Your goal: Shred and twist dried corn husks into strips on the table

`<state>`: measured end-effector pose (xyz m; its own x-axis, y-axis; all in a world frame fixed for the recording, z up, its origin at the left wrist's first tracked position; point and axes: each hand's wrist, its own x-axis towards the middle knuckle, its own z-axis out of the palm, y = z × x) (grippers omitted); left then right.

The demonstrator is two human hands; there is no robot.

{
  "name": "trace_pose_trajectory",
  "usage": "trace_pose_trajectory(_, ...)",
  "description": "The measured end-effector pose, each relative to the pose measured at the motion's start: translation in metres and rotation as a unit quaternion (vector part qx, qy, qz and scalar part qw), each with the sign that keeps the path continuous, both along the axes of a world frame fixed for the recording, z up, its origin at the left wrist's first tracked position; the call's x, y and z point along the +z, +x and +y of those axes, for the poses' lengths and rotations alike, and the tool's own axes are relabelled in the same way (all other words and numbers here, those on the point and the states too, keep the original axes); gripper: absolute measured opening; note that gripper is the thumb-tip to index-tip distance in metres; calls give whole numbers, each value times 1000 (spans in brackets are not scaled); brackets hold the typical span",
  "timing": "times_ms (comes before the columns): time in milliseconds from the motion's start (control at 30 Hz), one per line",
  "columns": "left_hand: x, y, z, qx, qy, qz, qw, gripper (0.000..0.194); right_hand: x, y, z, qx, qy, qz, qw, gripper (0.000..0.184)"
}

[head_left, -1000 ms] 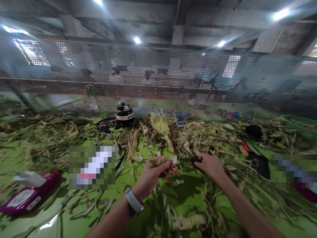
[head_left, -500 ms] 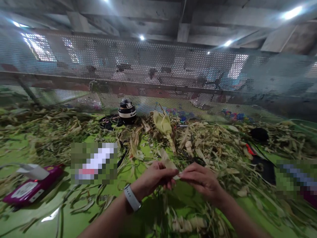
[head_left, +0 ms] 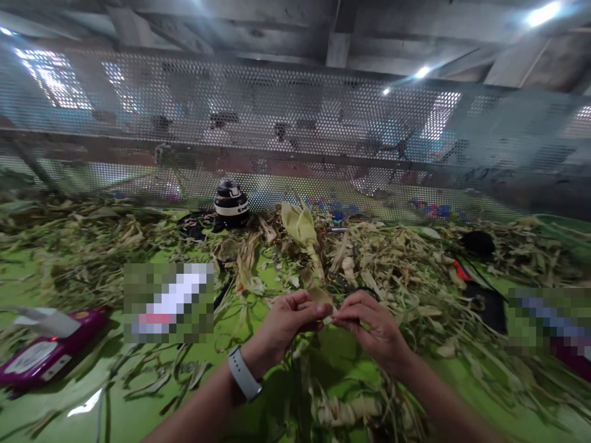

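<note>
right hand (head_left: 372, 326) has joined left hand (head_left: 289, 320) at pale, flat strip (head_left: 318, 296)

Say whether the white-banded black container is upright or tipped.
Upright: the black container stands with its narrower top uppermost, its white band nearly level.

Bench (head_left: 138, 415), green-topped. Screen (head_left: 184, 104), perforated, spanning the width behind. Bottle (head_left: 231, 208), black, white lettered band, upright near the screen's foot. Box (head_left: 30, 363), magenta, at left; white block (head_left: 53, 323) on top. Second magenta item (head_left: 570, 357), right edge, partly masked. Dark flat item (head_left: 488, 307), right, beside a red piece (head_left: 462, 271). Black rounded object (head_left: 478, 244), farther back. Overhead: grey ceiling (head_left: 277, 31), lit lamp (head_left: 545, 13).
</note>
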<state>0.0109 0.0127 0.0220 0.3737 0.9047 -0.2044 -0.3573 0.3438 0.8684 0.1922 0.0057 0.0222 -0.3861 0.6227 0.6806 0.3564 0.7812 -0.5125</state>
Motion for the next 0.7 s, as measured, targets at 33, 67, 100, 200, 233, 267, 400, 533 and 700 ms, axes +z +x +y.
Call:
trace_pose_trajectory(33,0,1,0,0,-2,5,1000,27,0,0,0,-1,-1,0,1000,9)
trace_pose_trajectory(67,0,1,-1,-2,-3,11,1000,28,0,-1,0,0,-2,-1,1000,10)
trace_pose_trajectory(100,0,2,-1,-4,-4,17,1000,29,0,-1,-1,1,-1,-1,1000,10)
trace_pose_trajectory(200,-3,4,-1,15,-7,16,1000,34,1,-2,-1,-5,-5,13,1000,9)
trace_pose_trajectory(233,-4,4,-1,25,-7,10,1000,37,1,-2,-1,-9,-9,23,1000,7)
trace_pose_trajectory(267,-6,5,-1,32,-7,4,999,40,1,-2,-1,-11,-16,34,999,6)
trace_pose_trajectory(400,-9,5,-1,36,14,-9,999,40,0,0,0,-18,-82,56,995,4)
trace_pose_trajectory(533,-9,7,-1,25,58,8,998,37,-4,-2,1,-48,-192,65,978,11)
trace_pose_trajectory(700,-2,8,-3,22,86,26,996,35,-5,-5,1,-52,-319,101,941,18)
